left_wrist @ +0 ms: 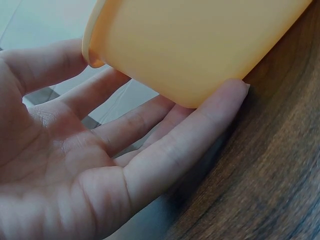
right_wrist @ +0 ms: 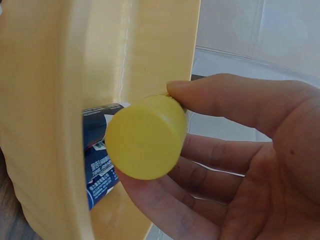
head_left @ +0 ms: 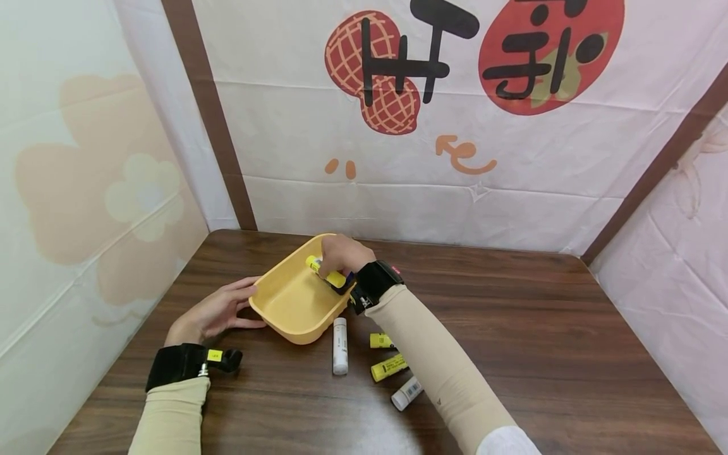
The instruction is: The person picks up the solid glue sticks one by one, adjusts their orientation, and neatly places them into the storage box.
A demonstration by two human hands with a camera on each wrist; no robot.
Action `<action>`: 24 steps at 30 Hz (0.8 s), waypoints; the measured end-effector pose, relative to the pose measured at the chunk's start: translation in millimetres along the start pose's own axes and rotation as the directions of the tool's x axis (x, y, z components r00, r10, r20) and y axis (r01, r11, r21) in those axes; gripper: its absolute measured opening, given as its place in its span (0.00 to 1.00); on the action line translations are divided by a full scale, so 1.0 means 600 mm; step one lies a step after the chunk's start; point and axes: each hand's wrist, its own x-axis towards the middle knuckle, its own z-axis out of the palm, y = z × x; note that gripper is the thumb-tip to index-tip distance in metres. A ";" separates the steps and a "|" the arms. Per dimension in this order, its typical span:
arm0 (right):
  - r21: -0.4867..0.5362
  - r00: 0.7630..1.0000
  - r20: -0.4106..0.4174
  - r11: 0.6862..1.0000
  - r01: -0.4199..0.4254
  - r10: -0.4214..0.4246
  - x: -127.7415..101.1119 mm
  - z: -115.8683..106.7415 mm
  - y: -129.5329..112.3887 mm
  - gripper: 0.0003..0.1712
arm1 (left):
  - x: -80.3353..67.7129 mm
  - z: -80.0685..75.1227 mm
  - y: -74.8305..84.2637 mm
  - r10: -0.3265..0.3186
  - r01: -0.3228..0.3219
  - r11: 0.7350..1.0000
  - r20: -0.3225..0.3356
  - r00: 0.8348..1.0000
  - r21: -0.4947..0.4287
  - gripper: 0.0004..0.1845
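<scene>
My left hand [head_left: 218,309] holds the left end of a yellow plastic tub [head_left: 284,309]. In the left wrist view, its thumb lies along the tub's lower edge, with one finger at the rim [left_wrist: 92,55] and others behind the wall. Over the tub's right part, my right hand [head_left: 345,254] grips a yellow glue stick [head_left: 332,276] between thumb and fingers. The round yellow end of that glue stick [right_wrist: 142,142] faces the right wrist camera. Below it in the tub lie dark blue items with white print [right_wrist: 100,170], partly hidden by the tub's wall.
A white tube [head_left: 340,346] lies just in front of the tub on the brown wooden table [head_left: 273,392]. Two yellow glue sticks [head_left: 388,367] and another white tube [head_left: 407,393] lie farther right, partly covered by the right forearm. Printed cloth walls [head_left: 284,126] stand behind and beside the table.
</scene>
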 end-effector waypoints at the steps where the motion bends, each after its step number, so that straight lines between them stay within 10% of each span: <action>1: -0.001 1.000 0.002 1.000 -0.007 0.007 0.000 -0.001 -0.001 0.19 | 0.000 0.000 0.000 0.000 0.000 1.000 -0.001 1.000 -0.001 0.35; 24: -0.013 0.998 0.054 0.999 -0.045 0.045 0.015 -0.005 -0.017 0.05 | 0.002 0.000 0.001 0.006 -0.006 1.000 0.006 1.000 0.002 0.36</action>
